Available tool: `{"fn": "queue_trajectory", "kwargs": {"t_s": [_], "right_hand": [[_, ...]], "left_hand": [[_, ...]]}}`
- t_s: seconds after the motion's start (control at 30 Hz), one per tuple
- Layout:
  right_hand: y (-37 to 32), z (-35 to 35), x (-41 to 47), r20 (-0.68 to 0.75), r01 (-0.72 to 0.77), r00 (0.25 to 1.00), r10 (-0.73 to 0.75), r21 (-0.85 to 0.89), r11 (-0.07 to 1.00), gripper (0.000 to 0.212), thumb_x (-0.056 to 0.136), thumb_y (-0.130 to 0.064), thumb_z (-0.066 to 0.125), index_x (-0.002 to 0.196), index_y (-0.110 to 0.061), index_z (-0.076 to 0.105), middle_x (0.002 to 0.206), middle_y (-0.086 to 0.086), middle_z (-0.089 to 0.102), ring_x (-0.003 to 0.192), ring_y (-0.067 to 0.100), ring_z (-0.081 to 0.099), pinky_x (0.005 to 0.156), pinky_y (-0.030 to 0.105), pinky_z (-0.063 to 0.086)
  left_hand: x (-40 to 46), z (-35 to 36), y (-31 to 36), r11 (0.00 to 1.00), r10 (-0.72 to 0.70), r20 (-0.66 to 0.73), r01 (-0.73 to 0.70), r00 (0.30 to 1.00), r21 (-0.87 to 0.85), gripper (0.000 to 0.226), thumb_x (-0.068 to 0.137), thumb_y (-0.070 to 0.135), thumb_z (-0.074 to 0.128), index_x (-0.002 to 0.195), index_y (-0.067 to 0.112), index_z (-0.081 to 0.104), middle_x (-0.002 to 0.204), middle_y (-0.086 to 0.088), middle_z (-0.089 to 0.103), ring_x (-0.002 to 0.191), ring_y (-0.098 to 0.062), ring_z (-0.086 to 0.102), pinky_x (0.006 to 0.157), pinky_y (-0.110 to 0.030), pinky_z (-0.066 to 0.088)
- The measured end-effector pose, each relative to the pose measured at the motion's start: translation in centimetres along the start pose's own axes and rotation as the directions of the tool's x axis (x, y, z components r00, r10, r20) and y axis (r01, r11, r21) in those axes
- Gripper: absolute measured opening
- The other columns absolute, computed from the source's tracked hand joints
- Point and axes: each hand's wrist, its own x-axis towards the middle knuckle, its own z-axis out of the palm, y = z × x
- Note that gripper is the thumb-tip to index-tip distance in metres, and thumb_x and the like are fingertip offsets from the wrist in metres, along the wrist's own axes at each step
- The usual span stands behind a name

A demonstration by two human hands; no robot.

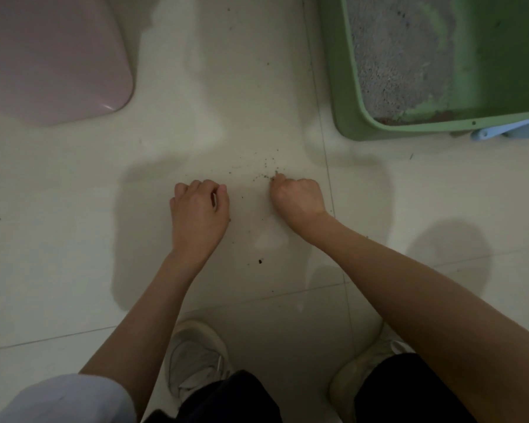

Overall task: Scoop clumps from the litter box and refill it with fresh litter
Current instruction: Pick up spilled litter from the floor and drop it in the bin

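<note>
Left hand: the left hand (199, 209) hangs low over the floor (74, 184), fingers curled under and thumb tip meeting the fingertips; something small and pale shows between thumb and forefinger, too small to identify.
Right hand: the right hand (297, 198) sits just right of the left, fingers bunched together with the tips down on the floor, pinching at the scattered litter grains (264, 175).
Scattered litter grains: dark specks lie on the pale tiles between and ahead of the 2 hands, thickest at the right fingertips; 1 larger dark crumb (260, 261) lies nearer the person, between the forearms.
Litter box: the green litter box (348, 87) stands on the floor at upper right, well apart from both hands.
Litter: grey litter (400, 62) covers the left part of the tray bottom; the right part shows bare green plastic with a brownish residue along the near edge.
Blue item: a pale blue plastic piece (507, 129) pokes out just beside the box's near right corner; I cannot tell what it is.
Pink object: a pink rounded object (49, 56) fills the upper left corner.
Feet: 2 light shoes (196, 355) stand on the tiles below the forearms.
</note>
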Motion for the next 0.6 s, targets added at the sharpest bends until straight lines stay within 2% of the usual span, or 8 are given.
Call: {"fn": "queue_trajectory", "kwargs": {"t_s": [0.07,0.13,0.17,0.23,0.3,0.33,0.43,0.6], "right_hand": [[0.2,-1.0,-0.1,0.030,-0.092,0.996,0.088,0.156,0.983,0.028,0.058,-0.012,0.084,0.054,-0.002,0.058,0.042,0.014,0.055,0.036,0.027,0.054,0.036,0.024,0.037],[0.7,-1.9,0.0,0.194,-0.332,0.943,0.269,0.544,0.771,0.031,0.091,-0.014,0.052,0.061,-0.006,0.050,0.056,0.014,0.055,0.055,0.030,0.053,0.054,0.033,0.037],[1.2,-2.4,-0.3,0.285,-0.420,0.905,0.316,0.718,0.555,0.038,0.095,-0.016,0.043,0.057,-0.011,0.041,0.051,0.007,0.046,0.053,0.025,0.044,0.055,0.031,0.032],[2.0,-4.2,-0.7,0.459,-0.477,0.829,0.319,0.879,-0.026,0.044,0.098,-0.017,0.041,0.055,-0.017,0.031,0.045,-0.004,0.028,0.041,0.012,0.027,0.047,0.026,0.022],[3.2,-5.7,-1.5,0.575,-0.436,0.810,0.117,0.722,-0.538,0.043,0.098,-0.017,0.040,0.056,-0.018,0.032,0.040,-0.008,0.022,0.035,0.007,0.018,0.043,0.023,0.016],[3.7,-6.3,-2.0,0.576,-0.428,0.817,0.005,0.613,-0.664,0.041,0.095,-0.019,0.040,0.054,-0.018,0.035,0.038,-0.008,0.022,0.033,0.006,0.018,0.042,0.022,0.015],[4.7,-7.6,-2.9,0.486,-0.442,0.850,-0.202,0.450,-0.776,0.039,0.085,-0.028,0.043,0.046,-0.020,0.045,0.034,-0.009,0.031,0.034,0.007,0.014,0.038,0.019,0.018],[5.9,-7.8,-2.5,0.457,-0.445,0.861,-0.223,0.467,-0.764,0.026,0.070,-0.024,0.052,0.044,-0.017,0.049,0.036,-0.005,0.039,0.040,0.010,0.012,0.034,0.017,0.021]], "left_hand": [[-0.2,0.1,-0.1,1.000,-0.005,-0.006,0.005,1.000,-0.024,0.029,0.095,0.022,0.042,0.088,0.005,0.064,0.089,-0.014,0.063,0.094,-0.033,0.046,0.077,-0.037,0.034],[-0.2,0.1,-0.1,0.999,-0.010,-0.008,0.009,1.000,-0.046,0.026,0.095,0.021,0.044,0.089,0.005,0.064,0.089,-0.013,0.063,0.094,-0.033,0.046,0.078,-0.036,0.033],[-0.2,0.1,0.0,0.999,-0.015,0.001,0.015,1.000,-0.046,0.025,0.095,0.021,0.044,0.090,0.006,0.063,0.087,-0.010,0.062,0.094,-0.032,0.046,0.078,-0.035,0.032],[-0.1,0.2,0.4,0.999,-0.010,0.029,0.011,1.000,-0.032,0.020,0.094,0.024,0.046,0.094,0.010,0.061,0.081,-0.002,0.058,0.095,-0.029,0.046,0.078,-0.033,0.027],[0.1,0.6,0.9,0.999,0.031,0.064,-0.030,0.997,-0.024,0.018,0.091,0.028,0.051,0.098,0.014,0.059,0.080,0.004,0.054,0.097,-0.026,0.046,0.078,-0.031,0.023],[0.3,1.0,1.2,0.998,0.070,0.085,-0.069,0.994,-0.011,0.020,0.089,0.031,0.055,0.101,0.016,0.059,0.083,0.003,0.055,0.098,-0.025,0.046,0.078,-0.031,0.022],[0.7,2.6,2.1,0.971,0.207,0.148,-0.222,0.967,0.094,0.038,0.080,0.044,0.063,0.103,0.015,0.056,0.097,-0.003,0.057,0.101,-0.026,0.045,0.079,-0.032,0.022],[2.0,4.3,3.2,0.909,0.313,0.128,-0.336,0.941,0.246,0.066,0.066,0.058,0.068,0.101,0.004,0.053,0.101,-0.014,0.053,0.097,-0.032,0.046,0.079,-0.034,0.025]]}}
